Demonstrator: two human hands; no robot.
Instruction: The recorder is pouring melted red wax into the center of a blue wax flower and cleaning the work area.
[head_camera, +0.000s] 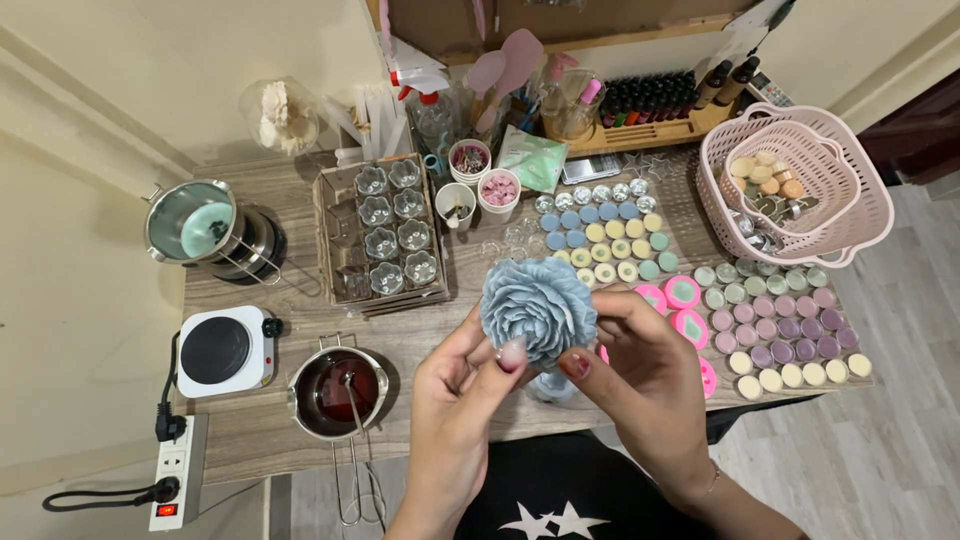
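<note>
Blue-grey wax, shaped as a many-petalled flower candle, sits at the centre of the frame, lifted above the wooden table and gripped between both hands. The left hand comes up from the lower middle of the frame and pinches the flower's lower left edge with thumb and fingers closed on it; the right hand curls round the flower's right side, thumb pressing its lower edge and fingers wrapped behind the petals. Just below the flower, partly hidden by the hands, a small pale blue piece rests on the table; what it is cannot be told. Left of the hands stands a metal pouring pot holding dark red liquid, its wire handle reaching toward the lower edge. Further left lies a white single hot plate, and above it, in the upper left, a second metal pot with pale green contents sits on a dark burner. Above the flower, a cardboard tray holds clear flower-shaped glass cups. Rows of small round tealight candles in blue, yellow and green spread to the upper right of the flower, with more in purple and cream at the right. A pink plastic basket stands in the upper right.
</note>
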